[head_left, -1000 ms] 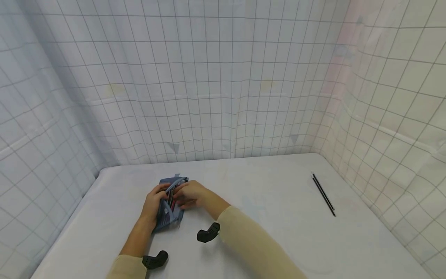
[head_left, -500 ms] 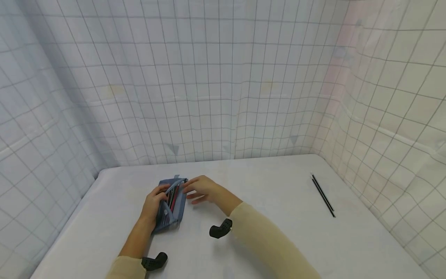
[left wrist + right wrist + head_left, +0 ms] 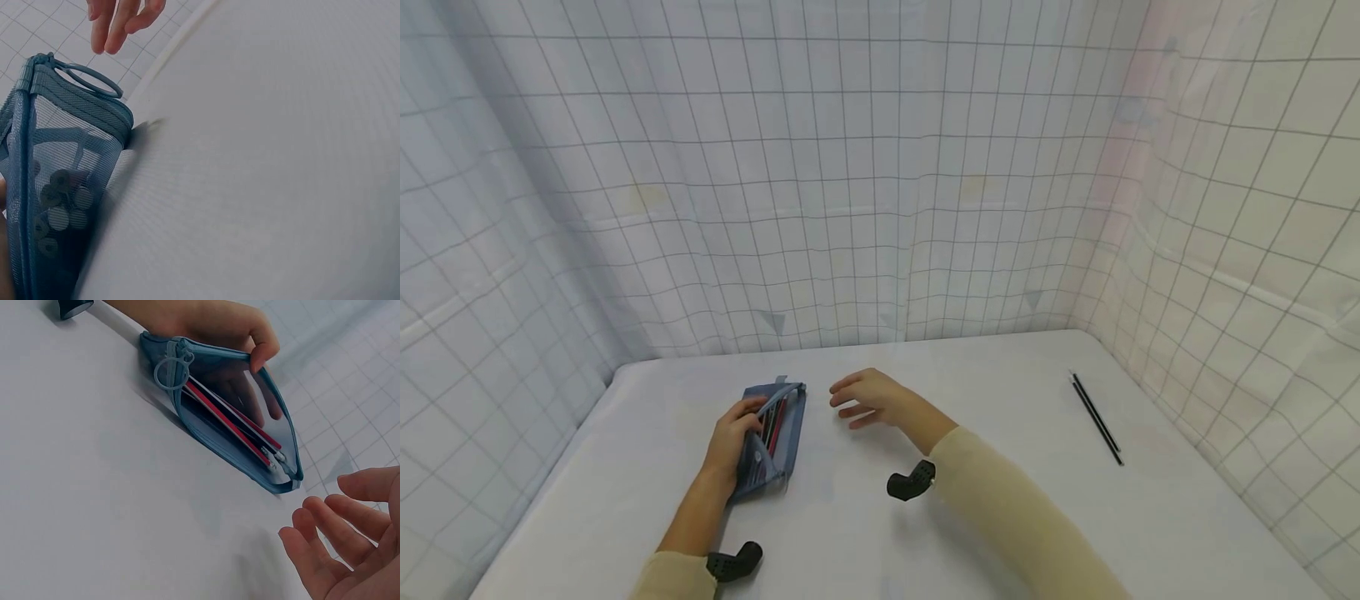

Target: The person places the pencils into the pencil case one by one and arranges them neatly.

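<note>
On the left of the table, a blue mesh zip pencil case (image 3: 788,442) lies with its mouth spread. My left hand (image 3: 730,435) grips its left edge, thumb over the rim and fingers on the mesh, as the right wrist view shows. Inside are several red and black pencils (image 3: 228,428) with pale ends; their round ends show through the mesh (image 3: 62,212) in the left wrist view. A ring pull (image 3: 170,374) hangs from the zip. My right hand (image 3: 874,400) hovers to the right of the case, fingers loosely bent and apart, holding nothing.
Two black pencils (image 3: 1096,418) lie side by side near the table's right edge. White cloth covers the table (image 3: 970,400), and grid-patterned curtains (image 3: 880,167) stand behind and at both sides.
My right hand has come out of the pencil case's mouth and moved right, away from it, with no pencil in its fingers. The left hand keeps its grip in place.
</note>
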The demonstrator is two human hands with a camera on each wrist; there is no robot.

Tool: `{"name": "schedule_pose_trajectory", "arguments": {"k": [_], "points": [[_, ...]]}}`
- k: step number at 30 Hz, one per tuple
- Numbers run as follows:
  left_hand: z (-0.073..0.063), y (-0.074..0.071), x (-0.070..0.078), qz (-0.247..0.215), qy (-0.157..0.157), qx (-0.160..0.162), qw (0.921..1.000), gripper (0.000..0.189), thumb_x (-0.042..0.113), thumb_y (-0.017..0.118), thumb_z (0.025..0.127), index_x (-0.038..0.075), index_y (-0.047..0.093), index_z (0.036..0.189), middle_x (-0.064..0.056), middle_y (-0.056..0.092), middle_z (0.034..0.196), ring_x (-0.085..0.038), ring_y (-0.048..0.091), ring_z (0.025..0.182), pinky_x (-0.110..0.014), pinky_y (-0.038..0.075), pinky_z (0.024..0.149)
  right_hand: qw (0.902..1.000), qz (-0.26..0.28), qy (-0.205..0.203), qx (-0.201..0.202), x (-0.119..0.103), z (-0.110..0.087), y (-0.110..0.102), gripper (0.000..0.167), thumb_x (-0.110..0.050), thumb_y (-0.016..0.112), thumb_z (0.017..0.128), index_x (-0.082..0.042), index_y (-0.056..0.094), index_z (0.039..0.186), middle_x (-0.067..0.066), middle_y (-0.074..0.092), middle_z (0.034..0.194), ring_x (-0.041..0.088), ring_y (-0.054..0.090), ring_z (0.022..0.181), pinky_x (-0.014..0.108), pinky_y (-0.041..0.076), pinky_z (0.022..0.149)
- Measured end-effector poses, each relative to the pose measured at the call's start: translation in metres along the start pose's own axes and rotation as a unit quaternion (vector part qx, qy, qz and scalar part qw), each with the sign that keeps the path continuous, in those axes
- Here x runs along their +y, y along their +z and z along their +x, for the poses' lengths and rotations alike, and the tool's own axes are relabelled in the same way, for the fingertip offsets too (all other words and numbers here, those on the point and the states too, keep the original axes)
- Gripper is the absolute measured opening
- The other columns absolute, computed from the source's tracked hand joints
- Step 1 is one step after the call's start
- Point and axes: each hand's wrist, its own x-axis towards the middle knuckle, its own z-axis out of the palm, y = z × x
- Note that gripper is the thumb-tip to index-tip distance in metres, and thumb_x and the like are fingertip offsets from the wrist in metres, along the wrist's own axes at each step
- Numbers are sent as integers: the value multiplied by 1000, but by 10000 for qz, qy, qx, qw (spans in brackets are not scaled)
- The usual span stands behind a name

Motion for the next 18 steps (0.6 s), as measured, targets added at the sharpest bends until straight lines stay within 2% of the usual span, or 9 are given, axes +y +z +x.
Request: {"name": "schedule_pose_trajectory", "arguments": {"k": [10,18], "points": [[0,0,-2,-94,-48,14,9999,59,3,45,94,-1,43,153,-20,43,152,-28,37,122,-39,26,101,9998,-109,30,152,4,-10,-26,42,-13,66,100,2,62,138,9,73,113,34,68,113,41,59,81],[0,0,-2,-77,-43,-5,10000,59,3,45,93,-1,43,152,-21,42,151,-29,37,122,-40,27,100,9995,-222,-18,244,7,-24,-56,44,-14,66,99,3,60,140,11,71,118,36,65,118,42,58,84]]}}
